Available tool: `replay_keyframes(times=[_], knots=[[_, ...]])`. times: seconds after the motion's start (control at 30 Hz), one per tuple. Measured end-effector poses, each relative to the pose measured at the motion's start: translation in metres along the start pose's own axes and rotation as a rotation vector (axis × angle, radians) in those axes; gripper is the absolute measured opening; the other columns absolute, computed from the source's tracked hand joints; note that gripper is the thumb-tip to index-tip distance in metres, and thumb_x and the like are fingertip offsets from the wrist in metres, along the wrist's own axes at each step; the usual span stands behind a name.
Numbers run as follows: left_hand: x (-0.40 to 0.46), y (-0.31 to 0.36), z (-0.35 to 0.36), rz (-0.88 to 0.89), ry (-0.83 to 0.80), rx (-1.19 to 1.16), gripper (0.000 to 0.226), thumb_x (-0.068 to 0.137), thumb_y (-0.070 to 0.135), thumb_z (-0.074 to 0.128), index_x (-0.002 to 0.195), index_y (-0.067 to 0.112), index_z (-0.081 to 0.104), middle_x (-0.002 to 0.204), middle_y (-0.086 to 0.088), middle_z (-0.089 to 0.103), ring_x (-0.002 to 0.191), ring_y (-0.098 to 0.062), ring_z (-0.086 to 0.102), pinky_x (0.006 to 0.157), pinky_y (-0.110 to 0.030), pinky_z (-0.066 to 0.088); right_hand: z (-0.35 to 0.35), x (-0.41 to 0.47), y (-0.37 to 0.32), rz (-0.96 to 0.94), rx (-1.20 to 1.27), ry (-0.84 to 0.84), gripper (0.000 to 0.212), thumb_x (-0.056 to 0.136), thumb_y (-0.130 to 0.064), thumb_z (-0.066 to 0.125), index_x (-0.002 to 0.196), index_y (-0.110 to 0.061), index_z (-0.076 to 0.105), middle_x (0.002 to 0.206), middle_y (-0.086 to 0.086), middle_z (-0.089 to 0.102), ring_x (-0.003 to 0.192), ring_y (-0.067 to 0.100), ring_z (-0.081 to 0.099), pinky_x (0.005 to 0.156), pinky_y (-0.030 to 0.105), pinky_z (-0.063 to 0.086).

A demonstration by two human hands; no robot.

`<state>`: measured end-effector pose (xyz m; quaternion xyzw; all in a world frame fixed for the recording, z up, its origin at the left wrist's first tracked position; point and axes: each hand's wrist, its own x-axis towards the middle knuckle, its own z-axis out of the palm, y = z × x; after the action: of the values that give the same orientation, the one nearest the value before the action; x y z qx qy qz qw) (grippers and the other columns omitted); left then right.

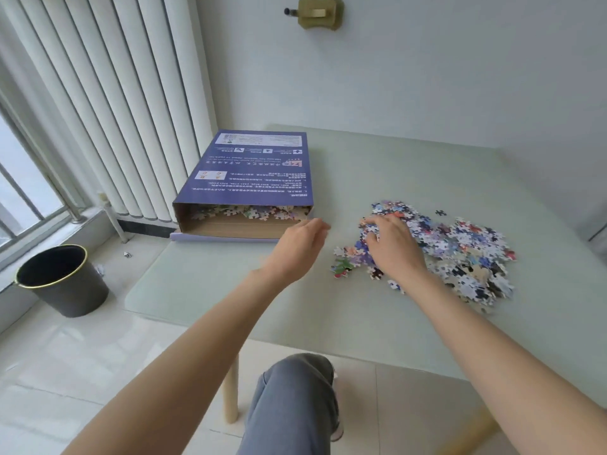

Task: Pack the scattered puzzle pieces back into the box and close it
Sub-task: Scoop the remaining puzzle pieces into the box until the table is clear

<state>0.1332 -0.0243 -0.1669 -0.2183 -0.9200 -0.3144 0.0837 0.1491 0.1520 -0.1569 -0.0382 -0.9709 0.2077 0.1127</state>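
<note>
Boxes: one, purple puzzle box point(251, 172), near end open.
Loose pieces on table: one large heap of puzzle pieces point(460, 251), too many to count.
Stray pieces apart from heap: one dark piece point(440, 212) seen clearly.
Pieces inside box: a layer point(249, 212), number cannot be told.
Hands: two, left hand point(300, 246) and right hand point(392, 246).
Tables: one point(328, 307).
Bins: one black bin point(62, 280).
Wall fittings: one point(317, 12).

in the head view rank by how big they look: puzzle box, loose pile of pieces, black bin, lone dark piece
1. puzzle box
2. loose pile of pieces, close to the box in spread, so unsure
3. black bin
4. lone dark piece
</note>
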Motion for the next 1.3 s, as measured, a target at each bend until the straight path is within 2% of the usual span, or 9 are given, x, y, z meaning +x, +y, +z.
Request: replay_keyframes(times=[0.17, 0.27, 0.4, 0.5, 0.6, 0.77, 0.93, 1.13, 1.3], knots=[[0.014, 0.018, 0.033, -0.026, -0.411, 0.027, 0.096, 0.075, 0.052, 0.068, 0.149, 0.017, 0.016, 0.157, -0.002, 0.011, 0.145, -0.017, 0.009, 0.117, -0.033, 0.015, -0.004, 0.017, 0.058, 0.156, -0.128, -0.144, 0.061, 0.094, -0.048, 0.039, 0.146, -0.024, 0.021, 0.153, 0.007, 0.025, 0.14, 0.028, 0.025, 0.114, 0.048, 0.023], [0.031, 0.019, 0.042, -0.035, -0.391, -0.005, 0.099, 0.075, 0.046, 0.071, 0.149, 0.016, 0.012, 0.158, -0.003, 0.006, 0.144, -0.019, 0.014, 0.114, -0.03, 0.017, -0.005, 0.031, 0.074, 0.137, -0.207, -0.166, 0.084, 0.081, -0.072, 0.042, 0.148, -0.031, 0.013, 0.155, 0.008, 0.018, 0.143, 0.03, 0.015, 0.116, 0.047, 0.011], [0.06, 0.021, 0.051, -0.076, -0.366, -0.032, 0.096, 0.078, 0.038, 0.071, 0.149, 0.016, 0.01, 0.158, -0.003, 0.007, 0.143, -0.02, 0.018, 0.113, -0.027, 0.016, 0.001, 0.05, 0.074, 0.157, -0.102, -0.265, 0.097, 0.069, -0.081, 0.046, 0.146, -0.044, 0.0, 0.158, 0.003, 0.0, 0.145, 0.032, 0.0, 0.114, 0.054, 0.006], [0.078, 0.019, 0.055, -0.092, -0.445, -0.045, 0.098, 0.078, 0.035, 0.072, 0.15, 0.018, 0.008, 0.158, -0.002, 0.004, 0.144, -0.018, 0.016, 0.113, -0.027, 0.016, 0.003, 0.063, 0.072, 0.105, -0.066, -0.33, 0.092, 0.069, -0.079, 0.049, 0.145, -0.048, 0.006, 0.158, -0.003, 0.001, 0.146, 0.028, 0.001, 0.114, 0.055, 0.009], [0.082, 0.019, 0.054, -0.05, -0.496, -0.019, 0.087, 0.08, 0.035, 0.07, 0.148, 0.022, 0.017, 0.156, -0.002, 0.015, 0.141, -0.02, 0.025, 0.112, -0.028, 0.021, -0.002, 0.064, 0.069, -0.016, -0.085, -0.367, 0.071, 0.075, -0.07, 0.054, 0.138, -0.047, 0.031, 0.155, -0.008, 0.015, 0.143, 0.025, 0.012, 0.113, 0.053, 0.018], [0.066, 0.026, 0.053, 0.038, -0.36, 0.059, 0.057, 0.084, 0.029, 0.066, 0.137, 0.024, 0.044, 0.136, -0.007, 0.046, 0.125, -0.025, 0.041, 0.099, -0.026, 0.03, -0.018, 0.044, 0.065, -0.068, -0.045, -0.474, 0.067, 0.073, -0.058, 0.066, 0.132, -0.04, 0.039, 0.145, -0.007, 0.029, 0.135, 0.024, 0.019, 0.106, 0.049, 0.028], [0.051, 0.033, 0.051, -0.014, -0.3, 0.09, 0.045, 0.085, 0.023, 0.064, 0.128, 0.018, 0.052, 0.123, -0.014, 0.047, 0.115, -0.031, 0.044, 0.093, -0.029, 0.032, -0.02, 0.034, 0.057, -0.08, 0.047, -0.494, 0.074, 0.071, -0.046, 0.075, 0.135, -0.038, 0.039, 0.141, -0.001, 0.034, 0.132, 0.026, 0.031, 0.107, 0.047, 0.033], [0.052, 0.046, 0.048, -0.034, -0.223, 0.14, 0.031, 0.088, 0.006, 0.055, 0.119, 0.008, 0.055, 0.111, -0.02, 0.054, 0.101, -0.036, 0.055, 0.083, -0.035, 0.041, -0.023, 0.033, 0.046, -0.07, 0.149, -0.429, 0.05, 0.078, -0.026, 0.075, 0.122, -0.021, 0.054, 0.129, 0.003, 0.051, 0.119, 0.023, 0.048, 0.083, 0.028, 0.036], [0.046, 0.043, 0.038, -0.055, -0.107, 0.06, 0.017, 0.088, 0.004, 0.058, 0.104, 0.006, 0.064, 0.098, -0.016, 0.065, 0.091, -0.032, 0.062, 0.075, -0.033, 0.049, -0.031, 0.028, 0.048, -0.045, 0.185, -0.338, 0.022, 0.081, -0.018, 0.071, 0.102, -0.02, 0.064, 0.136, 0.004, 0.05, 0.123, 0.024, 0.048, 0.089, 0.028, 0.037]])
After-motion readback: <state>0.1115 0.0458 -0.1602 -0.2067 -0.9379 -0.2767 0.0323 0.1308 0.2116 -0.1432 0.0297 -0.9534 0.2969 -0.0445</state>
